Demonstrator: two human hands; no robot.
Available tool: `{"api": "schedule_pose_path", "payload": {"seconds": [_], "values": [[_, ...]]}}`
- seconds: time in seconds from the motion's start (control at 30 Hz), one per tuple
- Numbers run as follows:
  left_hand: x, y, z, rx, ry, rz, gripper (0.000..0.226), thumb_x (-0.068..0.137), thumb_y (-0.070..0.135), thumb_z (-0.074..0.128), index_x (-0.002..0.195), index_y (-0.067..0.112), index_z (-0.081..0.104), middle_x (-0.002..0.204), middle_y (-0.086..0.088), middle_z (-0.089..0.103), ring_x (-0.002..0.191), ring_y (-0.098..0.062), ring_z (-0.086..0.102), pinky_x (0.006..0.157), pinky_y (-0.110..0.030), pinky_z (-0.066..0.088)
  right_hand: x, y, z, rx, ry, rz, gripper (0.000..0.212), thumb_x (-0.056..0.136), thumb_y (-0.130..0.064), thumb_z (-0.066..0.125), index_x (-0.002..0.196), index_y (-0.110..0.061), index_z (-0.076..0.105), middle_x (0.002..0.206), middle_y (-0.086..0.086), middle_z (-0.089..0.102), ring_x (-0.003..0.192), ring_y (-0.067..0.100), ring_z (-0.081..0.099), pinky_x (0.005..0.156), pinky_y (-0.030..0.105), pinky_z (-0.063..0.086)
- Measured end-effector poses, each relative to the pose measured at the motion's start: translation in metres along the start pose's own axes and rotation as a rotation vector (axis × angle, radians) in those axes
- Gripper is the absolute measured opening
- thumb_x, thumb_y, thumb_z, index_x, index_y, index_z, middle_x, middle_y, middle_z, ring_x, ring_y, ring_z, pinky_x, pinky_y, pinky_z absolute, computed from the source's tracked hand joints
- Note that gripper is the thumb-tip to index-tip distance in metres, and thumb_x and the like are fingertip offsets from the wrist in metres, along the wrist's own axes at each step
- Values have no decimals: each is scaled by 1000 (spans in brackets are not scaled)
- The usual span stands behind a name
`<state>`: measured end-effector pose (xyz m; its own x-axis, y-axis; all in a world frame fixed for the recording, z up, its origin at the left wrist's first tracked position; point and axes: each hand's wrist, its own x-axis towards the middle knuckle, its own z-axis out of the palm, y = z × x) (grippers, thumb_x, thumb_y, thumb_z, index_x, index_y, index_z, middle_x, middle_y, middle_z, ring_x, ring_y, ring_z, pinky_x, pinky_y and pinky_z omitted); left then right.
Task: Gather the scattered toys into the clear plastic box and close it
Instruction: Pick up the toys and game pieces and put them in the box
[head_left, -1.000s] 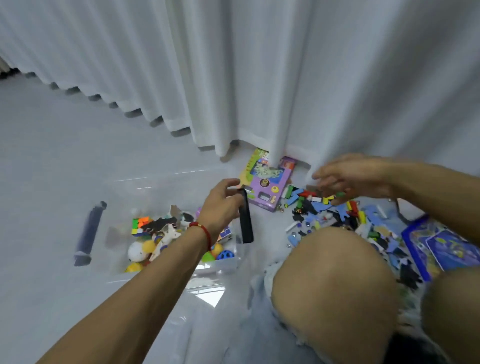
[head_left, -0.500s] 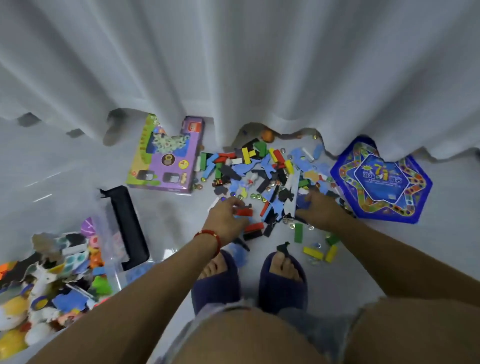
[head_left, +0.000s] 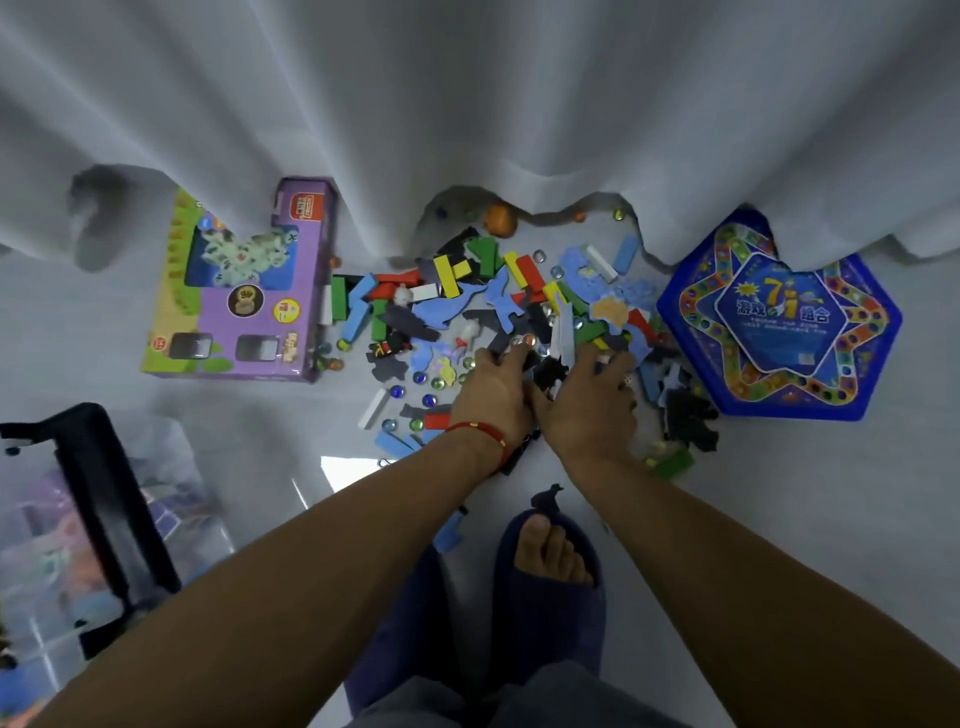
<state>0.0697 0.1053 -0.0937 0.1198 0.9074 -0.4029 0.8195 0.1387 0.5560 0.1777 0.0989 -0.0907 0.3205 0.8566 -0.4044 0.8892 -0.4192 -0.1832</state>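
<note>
A heap of scattered toys lies on the floor by the curtain: coloured wooden blocks, blue and black puzzle shapes, glass marbles. My left hand, with a red cord at the wrist, and my right hand lie side by side, palms down, on the near part of the heap. Their fingers spread over the pieces and touch them; what is under the palms is hidden. The clear plastic box stands at the lower left with toys inside, blurred, and a black handle on its near end.
A purple toy carton lies left of the heap, and a blue star-patterned game box on the right. An orange ball sits under the white curtain. My feet in blue slippers stand just behind the heap.
My left hand left the box's handle and came to the toy heap. Both hands then slid together, and my view moved closer over the pile.
</note>
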Motion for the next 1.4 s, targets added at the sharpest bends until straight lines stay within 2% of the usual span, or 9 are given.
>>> {"api": "schedule_pose_path", "payload": {"seconds": [0.27, 0.53, 0.67, 0.8, 0.93, 1.0, 1.07, 1.13, 1.4], "values": [[8, -3, -4, -112, 66, -58, 39, 86, 11, 61, 123, 23, 60, 117, -10, 64, 104, -32, 61, 84, -40, 52, 2, 3, 8, 63, -33, -1, 62, 96, -50, 48, 145, -17, 28, 154, 24, 12, 123, 50, 40, 93, 49, 44], [7, -3, -12, -287, 64, -140, 37, 75, -11, 54, 98, 13, 70, 101, -8, 71, 94, -25, 62, 77, -26, 47, 1, 19, 8, 111, 9, -141, 40, 94, -3, 56, 133, -6, 47, 143, 25, 29, 97, 47, 54, 82, 45, 46], [-5, -7, -23, -377, 89, -227, 33, 76, -8, 56, 97, 13, 71, 92, -4, 71, 85, -20, 63, 71, -24, 51, -3, 30, -5, 190, 53, -154, 31, 99, -6, 49, 129, -2, 52, 137, 23, 36, 87, 41, 54, 69, 36, 36], [-32, -1, -50, -729, 65, -394, 23, 87, -12, 57, 102, 3, 67, 77, -10, 65, 58, -17, 60, 47, -19, 53, -18, 40, -30, 354, 86, -201, 35, 102, -15, 44, 134, -6, 53, 131, 23, 41, 73, 34, 51, 67, 41, 45], [-82, -3, -87, -1016, 68, -452, 20, 88, -6, 63, 106, 5, 65, 87, -21, 68, 63, -28, 66, 63, -37, 62, -41, 16, -81, 471, -106, -195, 44, 96, -23, 45, 128, 7, 53, 89, 32, 54, 69, 39, 53, 63, 42, 45], [-115, -5, -112, -1179, 118, -444, 24, 89, -6, 63, 112, 0, 64, 76, -18, 68, 59, -25, 65, 65, -35, 62, -58, -9, -113, 514, -274, -221, 37, 97, -22, 47, 122, 3, 56, 93, 29, 59, 79, 40, 61, 73, 44, 57], [-154, -10, -144, -1356, 214, -421, 25, 90, -8, 61, 113, 0, 61, 74, -15, 67, 58, -22, 66, 63, -32, 61, -81, -44, -149, 427, -422, -354, 23, 98, -21, 47, 104, -4, 62, 85, 18, 60, 68, 27, 58, 59, 24, 55], [-195, -26, -176, -1451, 330, -367, 24, 90, -8, 60, 111, 4, 59, 80, -15, 66, 61, -21, 65, 63, -28, 59, -105, -83, -185, 324, -561, -517, 20, 99, -24, 50, 97, -8, 61, 77, 18, 55, 63, 24, 55, 53, 27, 49], [-341, -138, -257, -1276, 827, -533, 17, 92, 3, 62, 109, -2, 65, 81, -17, 63, 57, -23, 57, 52, -25, 55, -253, -240, -223, 38, -918, -859, 18, 99, -12, 44, 102, 3, 53, 76, 21, 52, 69, 30, 62, 61, 37, 49]]}}
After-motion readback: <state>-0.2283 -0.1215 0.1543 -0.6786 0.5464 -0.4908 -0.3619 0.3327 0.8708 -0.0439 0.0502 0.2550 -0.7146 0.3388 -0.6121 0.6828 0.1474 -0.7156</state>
